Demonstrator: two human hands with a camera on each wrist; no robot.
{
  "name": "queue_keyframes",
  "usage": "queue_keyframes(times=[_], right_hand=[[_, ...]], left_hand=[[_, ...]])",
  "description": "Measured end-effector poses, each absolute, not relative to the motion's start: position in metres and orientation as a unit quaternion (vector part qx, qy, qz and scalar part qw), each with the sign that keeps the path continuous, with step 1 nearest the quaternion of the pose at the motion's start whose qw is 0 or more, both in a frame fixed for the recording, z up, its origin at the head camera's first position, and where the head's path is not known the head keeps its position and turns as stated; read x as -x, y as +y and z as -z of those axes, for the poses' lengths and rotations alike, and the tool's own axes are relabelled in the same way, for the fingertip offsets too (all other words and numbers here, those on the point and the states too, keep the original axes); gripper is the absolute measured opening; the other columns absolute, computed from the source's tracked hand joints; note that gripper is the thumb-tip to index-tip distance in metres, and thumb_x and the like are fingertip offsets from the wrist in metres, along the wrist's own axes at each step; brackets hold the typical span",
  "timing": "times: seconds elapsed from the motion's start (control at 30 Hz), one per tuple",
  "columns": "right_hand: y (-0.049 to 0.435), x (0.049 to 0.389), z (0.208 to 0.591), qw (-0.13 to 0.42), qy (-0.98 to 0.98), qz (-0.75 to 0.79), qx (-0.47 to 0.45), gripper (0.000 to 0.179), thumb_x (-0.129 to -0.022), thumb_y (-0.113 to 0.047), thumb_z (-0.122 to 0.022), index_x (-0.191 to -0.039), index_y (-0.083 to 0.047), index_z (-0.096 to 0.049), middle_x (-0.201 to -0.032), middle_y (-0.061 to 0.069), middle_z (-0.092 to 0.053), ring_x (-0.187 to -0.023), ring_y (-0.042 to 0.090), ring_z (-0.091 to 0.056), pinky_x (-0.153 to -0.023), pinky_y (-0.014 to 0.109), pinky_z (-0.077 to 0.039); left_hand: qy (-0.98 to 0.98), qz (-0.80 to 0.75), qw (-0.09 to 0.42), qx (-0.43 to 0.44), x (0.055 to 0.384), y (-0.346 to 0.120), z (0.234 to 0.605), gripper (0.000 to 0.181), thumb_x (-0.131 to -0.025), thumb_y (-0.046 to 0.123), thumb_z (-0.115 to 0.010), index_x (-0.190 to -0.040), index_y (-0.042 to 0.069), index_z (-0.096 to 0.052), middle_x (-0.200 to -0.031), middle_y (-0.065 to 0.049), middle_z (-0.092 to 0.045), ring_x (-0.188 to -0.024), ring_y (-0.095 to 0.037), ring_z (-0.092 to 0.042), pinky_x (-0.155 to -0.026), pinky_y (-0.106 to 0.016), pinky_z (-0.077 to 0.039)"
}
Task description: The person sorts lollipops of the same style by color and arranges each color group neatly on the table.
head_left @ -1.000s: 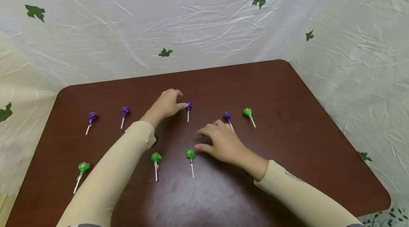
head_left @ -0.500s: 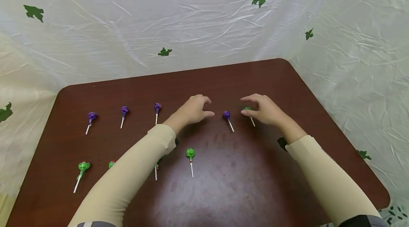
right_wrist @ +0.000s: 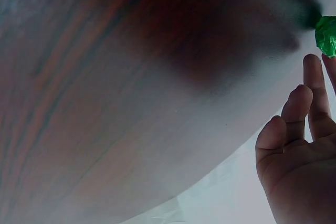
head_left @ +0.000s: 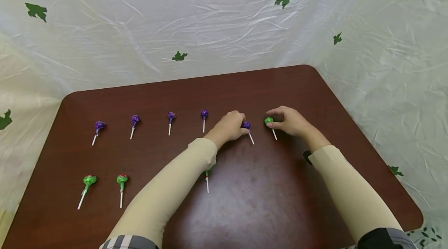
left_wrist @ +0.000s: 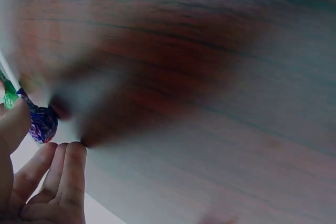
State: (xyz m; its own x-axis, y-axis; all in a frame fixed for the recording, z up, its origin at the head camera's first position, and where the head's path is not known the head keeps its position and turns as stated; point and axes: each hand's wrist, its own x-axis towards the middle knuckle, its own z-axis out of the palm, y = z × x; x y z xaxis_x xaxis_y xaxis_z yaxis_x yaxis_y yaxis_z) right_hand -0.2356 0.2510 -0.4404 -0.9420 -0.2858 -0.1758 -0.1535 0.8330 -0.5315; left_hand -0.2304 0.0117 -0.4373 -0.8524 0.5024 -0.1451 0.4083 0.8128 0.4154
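Lollipops lie on a dark brown table. My left hand [head_left: 229, 126] reaches to a purple lollipop [head_left: 246, 125], thumb and fingertips pinching its wrapped head; the left wrist view shows that purple lollipop [left_wrist: 43, 124] between thumb and fingers. To its right, my right hand [head_left: 292, 122] has thumb and fingers about the head of a green lollipop [head_left: 268, 120]. In the right wrist view a fingertip meets the green lollipop [right_wrist: 326, 36], and the thumb is out of sight there. Both sticks point down toward me, slightly right.
Several more purple lollipops [head_left: 170, 116] form a row across the back. Nearer me lie green lollipops [head_left: 121, 179], one [head_left: 208, 184] partly hidden by my left sleeve [head_left: 175, 186]. The table's far edge [head_left: 189, 80] meets a white sheet [head_left: 224, 19] with green leaf cutouts.
My left hand has moved right, from one purple lollipop to the one farther right. My right hand has gone from near a front green lollipop up to the green one at back right.
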Motion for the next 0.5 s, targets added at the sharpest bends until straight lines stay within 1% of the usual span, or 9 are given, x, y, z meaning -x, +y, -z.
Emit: queue_keyframes(times=[0.13, 0.23, 0.5], right_hand=[[0.2502, 0.2361, 0.4437, 0.125, 0.950, 0.262, 0.118, 0.044, -0.093, -0.028, -0.070, -0.133, -0.010, -0.063, -0.138, 0.018, -0.056, -0.130, 0.038, -0.049, -0.109, 0.056, -0.039], [0.2495, 0.2361, 0.4455, 0.124, 0.950, 0.262, 0.117, 0.042, -0.093, -0.027, -0.071, -0.131, -0.010, -0.064, -0.136, 0.018, -0.057, -0.127, 0.037, -0.051, -0.108, 0.056, -0.040], [0.2499, 0.2356, 0.4506, 0.116, 0.948, 0.273, 0.116, 0.039, -0.092, -0.026, -0.072, -0.127, -0.009, -0.066, -0.126, 0.016, -0.063, -0.116, 0.032, -0.056, -0.101, 0.053, -0.044]], left_hand=[[0.947, -0.188, 0.115, -0.233, 0.2300, 0.0160, 0.4391, 0.028, -0.094, 0.033, -0.070, -0.104, 0.008, -0.065, -0.102, -0.004, -0.062, -0.092, -0.015, -0.054, -0.085, -0.032, -0.049], [0.947, -0.192, 0.113, -0.231, 0.2306, 0.0165, 0.4395, 0.026, -0.094, 0.031, -0.070, -0.103, 0.007, -0.065, -0.102, -0.005, -0.063, -0.093, -0.017, -0.056, -0.085, -0.033, -0.050], [0.946, -0.192, 0.116, -0.233, 0.2335, 0.0183, 0.4417, 0.019, -0.094, 0.028, -0.069, -0.102, 0.010, -0.068, -0.103, -0.003, -0.067, -0.096, -0.018, -0.062, -0.087, -0.034, -0.052]])
